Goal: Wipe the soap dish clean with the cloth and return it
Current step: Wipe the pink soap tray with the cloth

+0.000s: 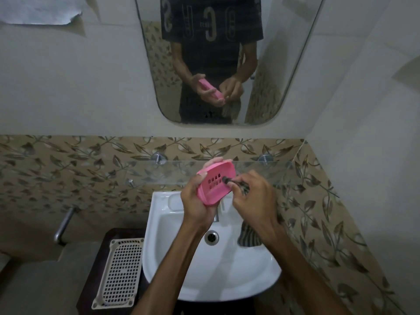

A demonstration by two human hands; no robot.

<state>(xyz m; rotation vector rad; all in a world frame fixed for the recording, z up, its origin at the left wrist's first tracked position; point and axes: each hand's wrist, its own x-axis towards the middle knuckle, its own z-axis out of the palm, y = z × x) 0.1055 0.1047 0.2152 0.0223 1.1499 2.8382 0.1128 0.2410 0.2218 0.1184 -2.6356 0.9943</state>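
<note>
A pink soap dish (216,181) with several drain slots is tilted up above the basin. My left hand (195,198) grips it from the left side and below. My right hand (252,196) pinches a dark striped cloth (248,235) and presses a twisted tip of it into the dish by the slots. The remaining cloth hangs down under my right wrist over the basin. The mirror shows the same hold from the front.
A white washbasin (211,276) with a drain sits below my hands, its tap partly hidden behind them. A glass shelf (159,172) runs along the tiled wall just behind the dish. A white perforated tray (120,271) lies on a dark stand at left.
</note>
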